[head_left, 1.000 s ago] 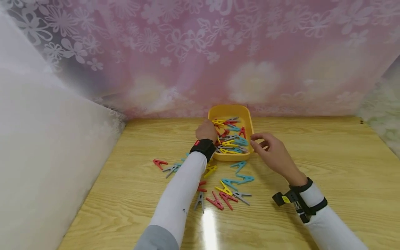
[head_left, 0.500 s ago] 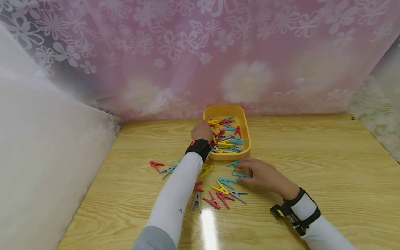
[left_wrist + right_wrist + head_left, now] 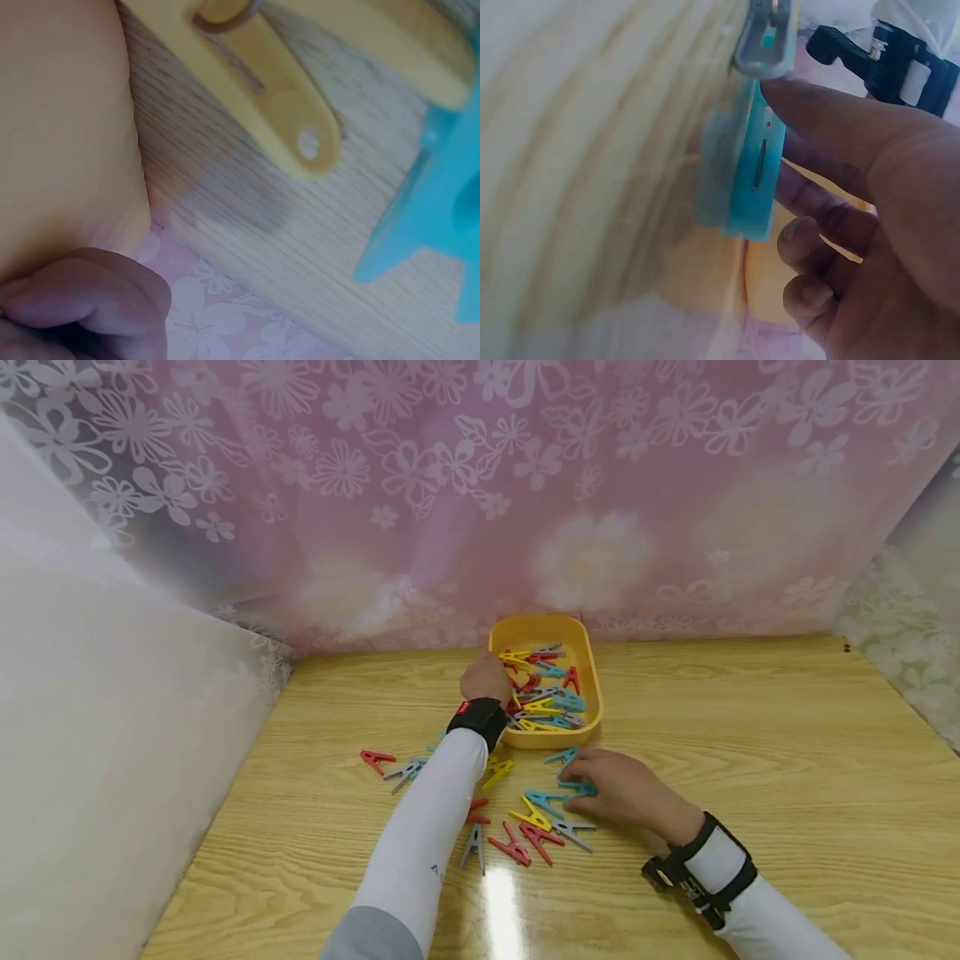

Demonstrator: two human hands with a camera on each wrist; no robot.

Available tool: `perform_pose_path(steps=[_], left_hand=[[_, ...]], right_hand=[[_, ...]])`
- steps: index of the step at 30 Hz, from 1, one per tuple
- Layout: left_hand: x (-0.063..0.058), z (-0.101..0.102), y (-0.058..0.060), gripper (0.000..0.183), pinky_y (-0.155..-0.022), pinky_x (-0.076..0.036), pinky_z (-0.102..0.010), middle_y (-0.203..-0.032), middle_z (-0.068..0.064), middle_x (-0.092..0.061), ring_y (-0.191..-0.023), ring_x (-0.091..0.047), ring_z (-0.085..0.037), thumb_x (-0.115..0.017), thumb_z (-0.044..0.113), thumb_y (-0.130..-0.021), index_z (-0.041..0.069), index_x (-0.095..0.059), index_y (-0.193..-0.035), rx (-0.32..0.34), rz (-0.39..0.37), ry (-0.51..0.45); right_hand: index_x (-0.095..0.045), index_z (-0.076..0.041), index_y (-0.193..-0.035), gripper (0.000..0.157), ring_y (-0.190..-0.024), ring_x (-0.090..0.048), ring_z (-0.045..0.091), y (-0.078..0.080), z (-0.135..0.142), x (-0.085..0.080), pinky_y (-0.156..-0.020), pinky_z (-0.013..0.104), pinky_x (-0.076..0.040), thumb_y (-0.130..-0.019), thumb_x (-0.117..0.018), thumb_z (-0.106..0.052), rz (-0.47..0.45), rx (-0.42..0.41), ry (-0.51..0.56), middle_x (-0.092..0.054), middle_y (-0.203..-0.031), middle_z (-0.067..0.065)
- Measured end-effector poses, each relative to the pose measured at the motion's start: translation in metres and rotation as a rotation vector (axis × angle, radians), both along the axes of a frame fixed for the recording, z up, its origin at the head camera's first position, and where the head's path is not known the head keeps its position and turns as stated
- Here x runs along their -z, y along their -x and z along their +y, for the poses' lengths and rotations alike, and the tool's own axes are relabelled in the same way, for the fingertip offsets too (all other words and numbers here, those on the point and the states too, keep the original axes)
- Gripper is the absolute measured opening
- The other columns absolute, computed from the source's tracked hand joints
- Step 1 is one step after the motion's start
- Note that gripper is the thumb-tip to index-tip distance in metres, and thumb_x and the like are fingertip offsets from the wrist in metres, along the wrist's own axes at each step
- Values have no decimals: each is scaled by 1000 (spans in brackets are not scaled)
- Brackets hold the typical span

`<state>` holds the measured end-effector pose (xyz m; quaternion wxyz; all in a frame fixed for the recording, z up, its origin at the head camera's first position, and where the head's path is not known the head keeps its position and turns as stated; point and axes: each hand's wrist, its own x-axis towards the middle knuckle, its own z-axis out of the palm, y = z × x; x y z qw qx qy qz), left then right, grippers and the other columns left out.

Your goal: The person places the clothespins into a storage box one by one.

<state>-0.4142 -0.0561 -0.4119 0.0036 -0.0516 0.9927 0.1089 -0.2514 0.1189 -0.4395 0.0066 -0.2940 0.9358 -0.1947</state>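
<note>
My left hand (image 3: 486,678) grips the left side of a yellow plastic basket (image 3: 595,693) that holds several coloured clothespins. In the left wrist view, curled fingers (image 3: 105,304) lie against the basket's wall (image 3: 64,135). On the table in front of the basket, my right hand (image 3: 633,795) pinches a blue clothespin (image 3: 580,788) between thumb and fingers. The right wrist view shows this blue clothespin (image 3: 757,180) low over the wood, the thumb at its upper end. Another blue clothespin (image 3: 562,756) lies just beyond the fingertips.
Loose clothespins lie before the basket: a yellow one (image 3: 531,814), a grey one (image 3: 573,833), red ones (image 3: 540,839) and others partly behind the left forearm. A red clothespin (image 3: 377,760) lies farther left. A pink flowered sheet (image 3: 450,527) hangs behind the table (image 3: 750,735).
My right hand has come from beside the basket's right rim down toward me to the loose clothespins, and its fingers have closed round a blue one. The left hand stays on the basket.
</note>
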Motion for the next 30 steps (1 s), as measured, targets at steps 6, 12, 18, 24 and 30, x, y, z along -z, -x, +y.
perform_pose_path(steps=[6,12,18,24,30], left_hand=[[2,-9,2,36,-48,-47,-31,-68,-7,-60,-56,-59,-20,-53,29,-98,4,-52,-124,-12,1,3],[1,-15,4,33,-51,-49,-31,-74,-8,-64,-60,-61,-20,-53,28,-98,4,-54,-119,-27,12,12],[4,-13,4,31,-53,-52,-31,-77,-6,-64,-63,-63,-19,-55,30,-97,5,-56,-115,-38,26,32],[3,-7,3,32,-54,-52,-30,-77,-4,-65,-63,-63,-17,-55,33,-97,7,-56,-116,-33,17,52],[1,-1,4,34,-54,-52,-29,-79,-4,-67,-63,-63,-16,-55,34,-97,7,-55,-119,-27,21,59]], right_hand=[[-70,-14,-104,29,-91,-60,17,3,5,-13,-77,38,-49,-83,-74,-35,8,51,85,-64,-97,-5],[-69,-12,-108,30,-81,-58,17,15,12,-32,-69,36,-47,-85,-73,-32,135,111,157,-65,-98,-2],[-67,-9,-113,33,-73,-50,17,35,14,-47,-62,33,-40,-88,-70,-30,220,141,209,-64,-102,3],[-64,-5,-119,37,-74,-50,22,61,10,-62,-60,35,-38,-92,-65,-31,257,175,235,-62,-97,7],[-56,-2,-130,44,-78,-54,25,81,4,-65,-59,36,-40,-94,-63,-25,282,197,269,-60,-104,12]])
